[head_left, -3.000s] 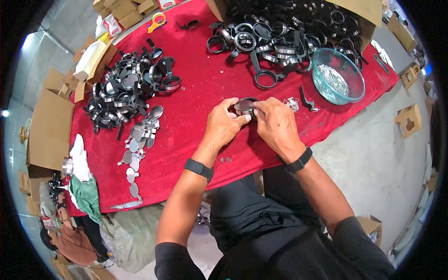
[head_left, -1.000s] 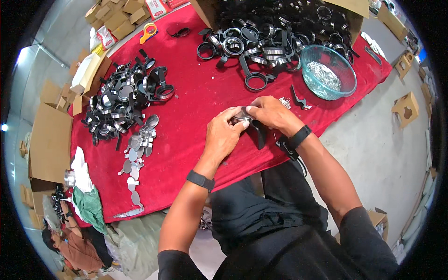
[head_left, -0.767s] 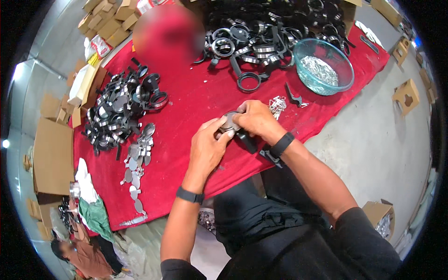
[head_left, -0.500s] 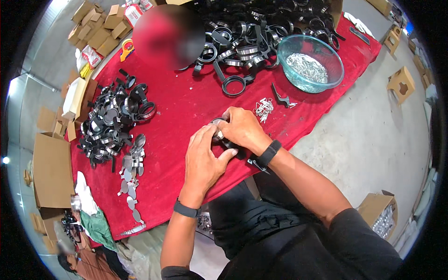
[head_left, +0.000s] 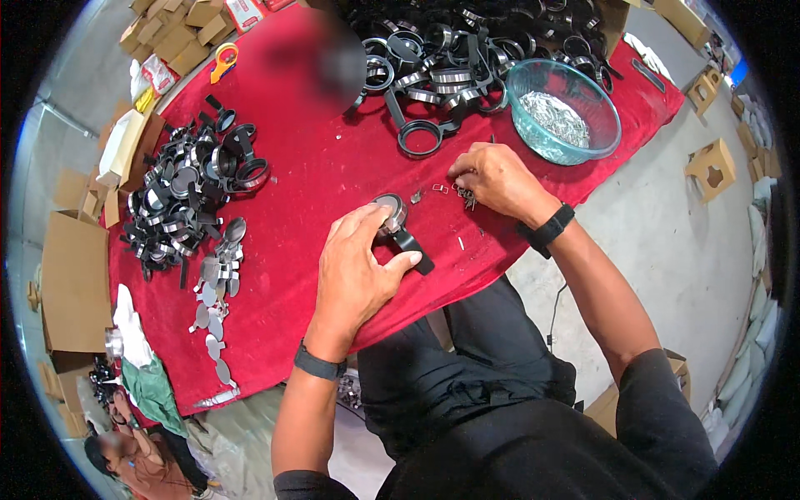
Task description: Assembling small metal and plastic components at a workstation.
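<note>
My left hand point(head_left: 360, 267) grips a round part with a silver disc and black handle point(head_left: 408, 246), which rests on the red cloth near the table's front edge. Its thumb presses by the handle, and its fingertips lie on the disc's rim. To the right, my right hand point(head_left: 500, 182) has its fingers pinched together at a small pile of wire clips point(head_left: 467, 198); whatever lies between the fingertips is hidden. A few loose clips point(head_left: 440, 188) lie between the two hands.
A teal see-through bowl point(head_left: 608, 133) holds many small metal pieces. Black-handled rings point(head_left: 450, 79) are heaped at the back, with another heap point(head_left: 179, 196) at left. Flat silver discs point(head_left: 214, 321) trail below it. A person point(head_left: 146, 462) sits at lower left.
My right hand has left the round part and moved right to the clip pile, covering the dark tool there. My left hand stays on the part, whose disc and handle now show.
</note>
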The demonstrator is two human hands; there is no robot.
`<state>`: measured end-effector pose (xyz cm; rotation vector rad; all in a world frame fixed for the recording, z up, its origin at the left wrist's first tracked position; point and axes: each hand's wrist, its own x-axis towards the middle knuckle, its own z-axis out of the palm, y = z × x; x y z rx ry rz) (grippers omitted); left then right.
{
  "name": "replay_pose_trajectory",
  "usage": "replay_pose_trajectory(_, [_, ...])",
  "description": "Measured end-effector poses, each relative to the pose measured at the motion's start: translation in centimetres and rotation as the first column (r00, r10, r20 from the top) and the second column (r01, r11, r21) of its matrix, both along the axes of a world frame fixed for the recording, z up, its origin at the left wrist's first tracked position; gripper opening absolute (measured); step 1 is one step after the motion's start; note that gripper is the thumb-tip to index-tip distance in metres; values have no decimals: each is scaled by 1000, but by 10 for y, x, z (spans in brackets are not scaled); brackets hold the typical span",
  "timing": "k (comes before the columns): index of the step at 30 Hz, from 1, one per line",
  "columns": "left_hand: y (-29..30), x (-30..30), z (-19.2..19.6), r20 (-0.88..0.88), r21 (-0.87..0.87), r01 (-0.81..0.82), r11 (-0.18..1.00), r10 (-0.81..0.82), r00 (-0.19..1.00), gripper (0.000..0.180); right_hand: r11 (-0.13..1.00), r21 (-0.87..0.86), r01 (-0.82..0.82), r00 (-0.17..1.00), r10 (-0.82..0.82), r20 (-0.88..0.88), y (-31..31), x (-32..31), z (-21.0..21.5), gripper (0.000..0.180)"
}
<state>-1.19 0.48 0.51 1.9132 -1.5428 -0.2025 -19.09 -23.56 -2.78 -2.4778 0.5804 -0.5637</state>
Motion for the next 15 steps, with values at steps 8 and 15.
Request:
replay_pose_trajectory(8, [1,0,-1,-15,0,-24,1000,24,1000,72,982,-184,-36,992,12,-129,7,7,4,15])
replay_pose_trajectory(15, [2,0,-2,-27,0,-38,999,38,999,71,971,-228,69,996,-79,-33,21,16,11,11])
